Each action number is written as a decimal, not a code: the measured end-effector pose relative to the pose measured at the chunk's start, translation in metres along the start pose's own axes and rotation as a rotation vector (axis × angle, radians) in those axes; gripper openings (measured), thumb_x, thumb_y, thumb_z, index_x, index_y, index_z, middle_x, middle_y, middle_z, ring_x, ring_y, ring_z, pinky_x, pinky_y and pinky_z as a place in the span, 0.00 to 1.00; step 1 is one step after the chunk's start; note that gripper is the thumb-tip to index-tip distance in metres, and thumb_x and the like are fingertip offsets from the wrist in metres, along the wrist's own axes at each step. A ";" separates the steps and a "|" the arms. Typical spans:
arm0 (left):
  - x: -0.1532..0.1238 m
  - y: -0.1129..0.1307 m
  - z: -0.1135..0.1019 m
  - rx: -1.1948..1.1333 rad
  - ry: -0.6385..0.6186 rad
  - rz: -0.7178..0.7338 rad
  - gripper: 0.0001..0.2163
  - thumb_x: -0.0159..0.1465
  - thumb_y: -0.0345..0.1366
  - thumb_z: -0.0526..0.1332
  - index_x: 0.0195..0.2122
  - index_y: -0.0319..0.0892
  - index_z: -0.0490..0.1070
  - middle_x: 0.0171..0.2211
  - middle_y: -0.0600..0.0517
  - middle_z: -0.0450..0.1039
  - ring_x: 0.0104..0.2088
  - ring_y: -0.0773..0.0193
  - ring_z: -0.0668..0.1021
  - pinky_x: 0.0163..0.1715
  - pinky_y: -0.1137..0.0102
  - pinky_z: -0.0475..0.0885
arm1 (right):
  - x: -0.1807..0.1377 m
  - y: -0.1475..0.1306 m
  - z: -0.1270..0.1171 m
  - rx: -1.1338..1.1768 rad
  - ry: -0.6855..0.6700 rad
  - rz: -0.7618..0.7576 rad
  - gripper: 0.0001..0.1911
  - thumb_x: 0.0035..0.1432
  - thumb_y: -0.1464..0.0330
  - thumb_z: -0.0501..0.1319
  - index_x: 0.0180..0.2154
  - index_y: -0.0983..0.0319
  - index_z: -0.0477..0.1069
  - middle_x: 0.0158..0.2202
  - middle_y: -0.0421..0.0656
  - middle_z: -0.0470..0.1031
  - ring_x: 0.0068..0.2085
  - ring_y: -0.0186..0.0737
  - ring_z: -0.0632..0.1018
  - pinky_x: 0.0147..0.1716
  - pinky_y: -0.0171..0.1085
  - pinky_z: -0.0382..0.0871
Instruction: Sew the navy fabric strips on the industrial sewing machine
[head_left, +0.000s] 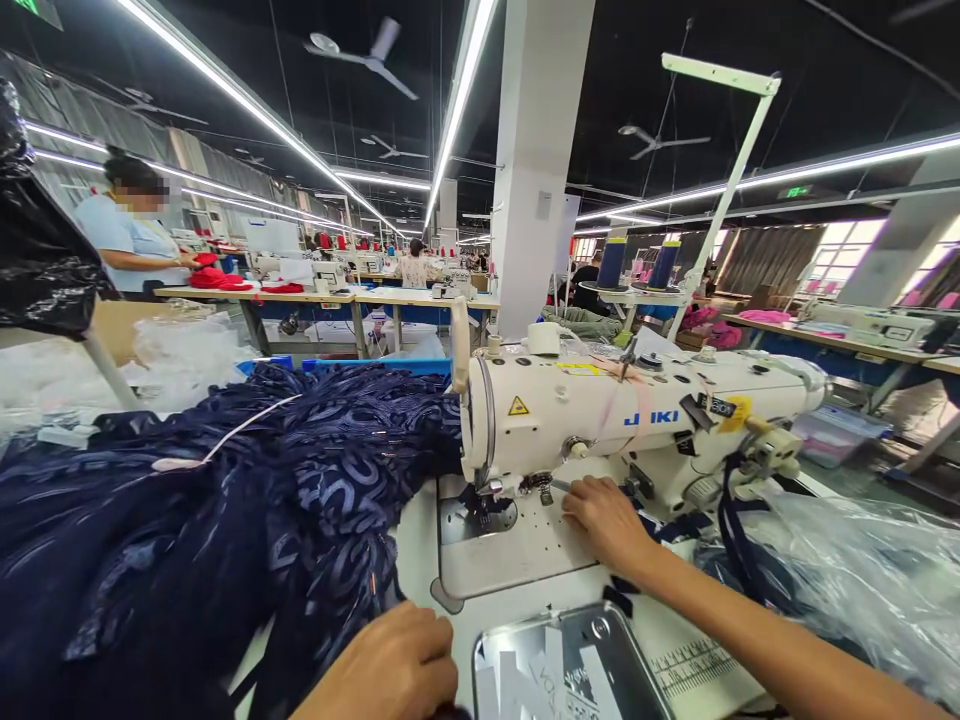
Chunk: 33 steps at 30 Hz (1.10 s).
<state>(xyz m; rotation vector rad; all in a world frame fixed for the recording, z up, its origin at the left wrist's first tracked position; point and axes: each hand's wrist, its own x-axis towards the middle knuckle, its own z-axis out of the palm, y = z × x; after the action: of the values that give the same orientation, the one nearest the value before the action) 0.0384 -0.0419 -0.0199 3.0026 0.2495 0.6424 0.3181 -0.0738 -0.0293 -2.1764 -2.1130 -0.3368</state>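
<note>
A white sewing machine (547, 420) stands in front of me, its needle area above a metal bed plate (517, 560). My right hand (604, 515) is just right of the needle area, over the plate. Its fingers are bent together, and whatever they hold is hidden. My left hand (397, 665) is low at the front, fingers curled in, beside the pile of navy patterned garments (322, 500). A bit of dark material shows under it, but its grip is not visible. A pale strap-like strip (240, 430) lies on the pile.
A metal tin (487, 665) with white labels lies at the front. Clear plastic wrapping (862, 570) covers the right side. Navy thread cones (664, 265) stand behind the machine. A co-worker (124, 235) handles red fabric (214, 275) at the far left. A black bag (45, 240) hangs nearer.
</note>
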 end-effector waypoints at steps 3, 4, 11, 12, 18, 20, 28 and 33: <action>0.025 0.002 0.004 -0.048 0.015 -0.156 0.08 0.56 0.28 0.59 0.21 0.40 0.64 0.24 0.53 0.67 0.27 0.65 0.69 0.27 0.72 0.61 | 0.005 0.023 0.004 -0.141 -0.032 0.115 0.09 0.55 0.76 0.53 0.32 0.64 0.72 0.35 0.50 0.73 0.40 0.48 0.71 0.38 0.41 0.57; 0.033 0.002 0.009 -0.039 0.032 -0.205 0.09 0.56 0.27 0.58 0.20 0.40 0.63 0.24 0.53 0.66 0.27 0.64 0.69 0.28 0.71 0.61 | 0.006 0.026 0.007 -0.163 -0.040 0.123 0.11 0.55 0.76 0.52 0.32 0.65 0.72 0.35 0.50 0.73 0.41 0.48 0.71 0.38 0.41 0.56; 0.067 -0.023 0.059 0.222 0.112 -0.183 0.08 0.52 0.20 0.55 0.21 0.39 0.63 0.27 0.50 0.66 0.32 0.61 0.67 0.31 0.67 0.60 | 0.013 0.023 0.019 -0.200 -0.013 0.083 0.17 0.55 0.82 0.46 0.33 0.65 0.71 0.34 0.51 0.73 0.38 0.47 0.72 0.38 0.41 0.54; 0.069 -0.027 0.063 0.245 0.089 -0.152 0.09 0.53 0.19 0.54 0.22 0.38 0.63 0.28 0.50 0.66 0.33 0.60 0.67 0.31 0.67 0.60 | 0.013 0.023 0.019 -0.198 -0.014 0.081 0.17 0.55 0.82 0.46 0.33 0.65 0.71 0.34 0.51 0.73 0.38 0.47 0.72 0.38 0.41 0.54; 0.064 -0.033 0.066 -0.087 0.127 -0.252 0.10 0.51 0.18 0.51 0.20 0.39 0.57 0.27 0.52 0.65 0.30 0.64 0.67 0.31 0.69 0.61 | 0.011 0.021 0.013 -0.083 0.002 0.139 0.15 0.56 0.80 0.46 0.34 0.65 0.69 0.34 0.49 0.73 0.38 0.44 0.73 0.36 0.39 0.55; 0.057 -0.031 0.061 -0.348 0.220 -0.386 0.10 0.50 0.21 0.50 0.18 0.40 0.51 0.24 0.54 0.63 0.28 0.67 0.66 0.30 0.70 0.62 | 0.012 0.019 0.014 0.145 -0.060 0.167 0.13 0.56 0.78 0.46 0.33 0.63 0.68 0.32 0.45 0.73 0.36 0.42 0.73 0.33 0.36 0.57; 0.046 -0.021 0.038 -1.157 0.266 -0.789 0.13 0.47 0.37 0.59 0.18 0.41 0.51 0.23 0.56 0.58 0.20 0.73 0.61 0.16 0.76 0.62 | 0.013 -0.019 0.017 0.837 -0.018 0.100 0.13 0.54 0.60 0.53 0.35 0.62 0.66 0.33 0.44 0.71 0.30 0.38 0.71 0.31 0.38 0.62; 0.048 -0.017 0.034 -1.151 0.297 -0.805 0.11 0.46 0.36 0.60 0.18 0.40 0.57 0.20 0.58 0.58 0.19 0.73 0.61 0.16 0.77 0.60 | 0.007 -0.062 0.012 1.498 -0.331 -0.006 0.16 0.46 0.59 0.59 0.35 0.62 0.66 0.24 0.37 0.69 0.23 0.32 0.70 0.27 0.34 0.63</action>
<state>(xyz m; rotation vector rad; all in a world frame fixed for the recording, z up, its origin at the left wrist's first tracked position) 0.0931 -0.0182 -0.0326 1.5273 0.7282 0.7429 0.2581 -0.0618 -0.0445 -1.2519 -1.4628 1.2480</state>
